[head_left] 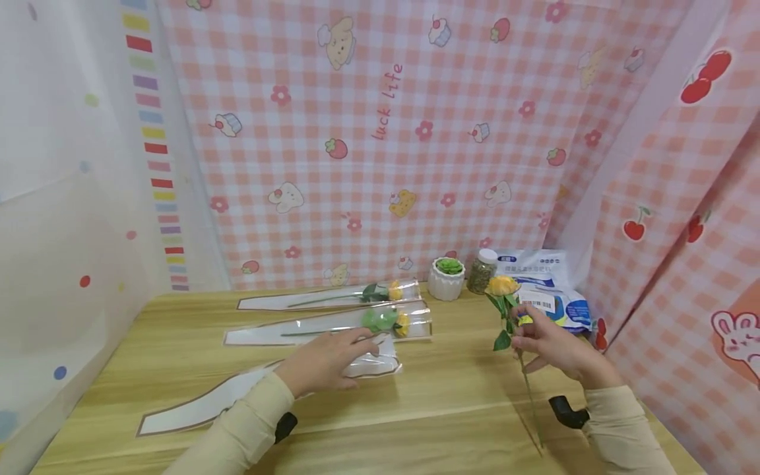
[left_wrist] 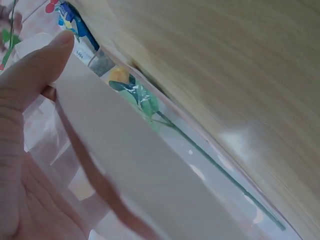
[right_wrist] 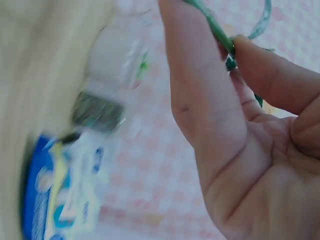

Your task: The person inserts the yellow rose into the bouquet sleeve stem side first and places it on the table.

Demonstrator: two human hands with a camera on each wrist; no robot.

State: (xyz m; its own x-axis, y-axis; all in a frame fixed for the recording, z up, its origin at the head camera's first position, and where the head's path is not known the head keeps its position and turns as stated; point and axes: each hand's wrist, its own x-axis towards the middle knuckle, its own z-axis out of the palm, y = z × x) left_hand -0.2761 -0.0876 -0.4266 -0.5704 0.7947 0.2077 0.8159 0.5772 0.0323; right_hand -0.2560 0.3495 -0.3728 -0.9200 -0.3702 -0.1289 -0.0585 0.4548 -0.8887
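Observation:
My right hand [head_left: 549, 346] pinches the green stem of a yellow rose [head_left: 503, 285] between thumb and fingers. The rose stands upright, its bloom at the top and its stem hanging down over the table. In the right wrist view, thumb and fingertips meet on the stem [right_wrist: 216, 27]. My left hand [head_left: 329, 359] holds a clear flower sleeve [head_left: 202, 404] with a white, brown-edged backing. In the left wrist view, the thumb lies over the edge of this sleeve [left_wrist: 125, 135]. No flower shows inside its visible part.
Two more sleeves lie farther back, a far one [head_left: 270, 303] and a middle one [head_left: 255, 335], each with a yellow rose inside. Behind stand a white pot [head_left: 446, 285] with a green succulent, a white-lidded jar [head_left: 482, 274] and a blue-white packet [head_left: 576, 310]. Patterned cloth hangs around the wooden table [head_left: 427, 429].

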